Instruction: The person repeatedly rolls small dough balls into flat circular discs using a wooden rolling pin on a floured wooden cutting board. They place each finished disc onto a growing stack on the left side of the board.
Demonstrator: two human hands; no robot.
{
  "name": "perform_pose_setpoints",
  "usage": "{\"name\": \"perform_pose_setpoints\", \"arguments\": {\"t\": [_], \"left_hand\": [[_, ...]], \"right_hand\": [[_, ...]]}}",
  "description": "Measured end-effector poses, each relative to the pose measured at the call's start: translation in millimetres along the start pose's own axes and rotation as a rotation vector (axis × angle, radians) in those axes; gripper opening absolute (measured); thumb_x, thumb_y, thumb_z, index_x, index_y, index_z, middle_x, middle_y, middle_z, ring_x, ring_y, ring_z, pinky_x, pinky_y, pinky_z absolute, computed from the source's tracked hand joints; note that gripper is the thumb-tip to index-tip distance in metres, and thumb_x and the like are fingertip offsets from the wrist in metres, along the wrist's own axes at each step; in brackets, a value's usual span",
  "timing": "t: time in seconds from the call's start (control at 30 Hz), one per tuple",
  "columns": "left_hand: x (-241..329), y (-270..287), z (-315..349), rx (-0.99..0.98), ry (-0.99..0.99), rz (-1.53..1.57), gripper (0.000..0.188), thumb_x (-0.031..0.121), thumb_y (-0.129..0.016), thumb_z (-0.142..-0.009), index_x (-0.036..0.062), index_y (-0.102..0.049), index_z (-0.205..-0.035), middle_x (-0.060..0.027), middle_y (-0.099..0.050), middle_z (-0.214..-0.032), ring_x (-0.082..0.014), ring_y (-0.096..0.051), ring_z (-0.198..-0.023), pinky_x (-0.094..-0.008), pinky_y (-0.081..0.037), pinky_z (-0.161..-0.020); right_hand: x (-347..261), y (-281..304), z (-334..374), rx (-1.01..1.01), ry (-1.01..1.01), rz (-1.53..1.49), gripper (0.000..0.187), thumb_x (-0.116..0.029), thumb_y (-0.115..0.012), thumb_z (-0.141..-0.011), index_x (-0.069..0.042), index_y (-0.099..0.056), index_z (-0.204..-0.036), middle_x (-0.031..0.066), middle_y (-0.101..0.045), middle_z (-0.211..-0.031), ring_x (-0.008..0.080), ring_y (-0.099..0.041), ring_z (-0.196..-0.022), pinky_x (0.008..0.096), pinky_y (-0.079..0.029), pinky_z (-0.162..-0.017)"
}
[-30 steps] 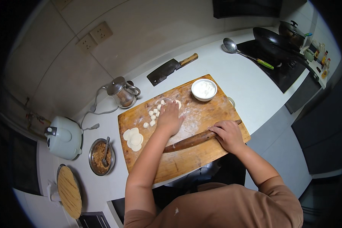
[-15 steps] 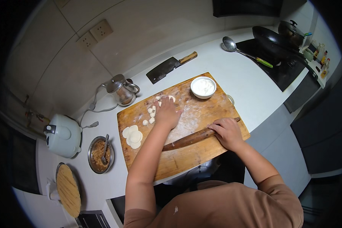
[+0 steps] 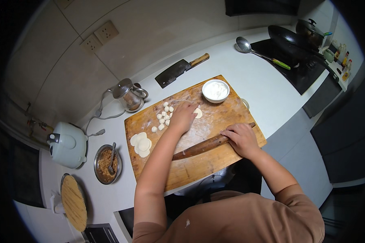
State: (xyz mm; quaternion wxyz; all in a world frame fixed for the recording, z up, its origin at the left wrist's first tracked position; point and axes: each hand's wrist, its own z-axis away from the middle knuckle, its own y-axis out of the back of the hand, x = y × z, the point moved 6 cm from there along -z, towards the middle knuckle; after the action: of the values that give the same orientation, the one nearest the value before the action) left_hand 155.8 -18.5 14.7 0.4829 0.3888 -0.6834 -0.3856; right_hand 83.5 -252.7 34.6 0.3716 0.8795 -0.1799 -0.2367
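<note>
A wooden cutting board (image 3: 198, 164) dusted with flour lies in front of me. My left hand (image 3: 183, 118) is over its middle, fingers bent down, with a small flattened dough round (image 3: 198, 113) at the fingertips. How much of the dough is under the fingers is hidden. Left of that hand sit several small dough balls (image 3: 161, 121). Thin dough wrappers (image 3: 142, 144) overlap at the board's left side. My right hand (image 3: 241, 140) is closed around the right end of a dark wooden rolling pin (image 3: 200, 148), which lies slantwise across the near part of the board.
A white bowl of flour (image 3: 215, 91) stands on the board's far corner. Behind it lie a cleaver (image 3: 176, 73) and a metal kettle (image 3: 129, 95). To the left are a steel bowl of filling (image 3: 107, 164) with a spoon and a rice cooker (image 3: 69, 145). A skimmer (image 3: 245, 45) lies by the stove.
My left hand has shifted right, away from the dough balls, and the flattened dough round has moved right with it. My right hand and the rolling pin stay nearly in place.
</note>
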Motion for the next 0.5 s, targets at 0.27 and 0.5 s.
{"name": "perform_pose_setpoints", "arguments": {"t": [0.27,0.5], "left_hand": [[-18.3,2.2,-17.4,-0.106,0.192,0.23,0.019,0.014,-0.077,-0.081,0.006,-0.069,-0.096,-0.0122,-0.069,-0.097,-0.0287,-0.066,-0.086,-0.037,-0.051,-0.079],[-22.2,25.8,-14.6,0.147,0.133,0.133,0.031,0.009,-0.069,-0.086,0.0087,-0.069,-0.117,-0.0147,-0.07,-0.112,-0.0323,-0.065,-0.103,-0.0397,-0.049,-0.094]], "right_hand": [[1.9,-0.7,1.3,-0.003,-0.007,0.005,0.025,-0.011,-0.063,-0.085,-0.015,-0.069,-0.109,0.0039,-0.065,-0.101,0.0261,-0.061,-0.097,0.0412,-0.047,-0.084],[2.3,-0.3,-0.4,-0.008,-0.015,-0.007,0.024,-0.011,-0.063,-0.085,-0.015,-0.069,-0.109,0.0035,-0.065,-0.101,0.0257,-0.062,-0.097,0.0407,-0.047,-0.084]]}}
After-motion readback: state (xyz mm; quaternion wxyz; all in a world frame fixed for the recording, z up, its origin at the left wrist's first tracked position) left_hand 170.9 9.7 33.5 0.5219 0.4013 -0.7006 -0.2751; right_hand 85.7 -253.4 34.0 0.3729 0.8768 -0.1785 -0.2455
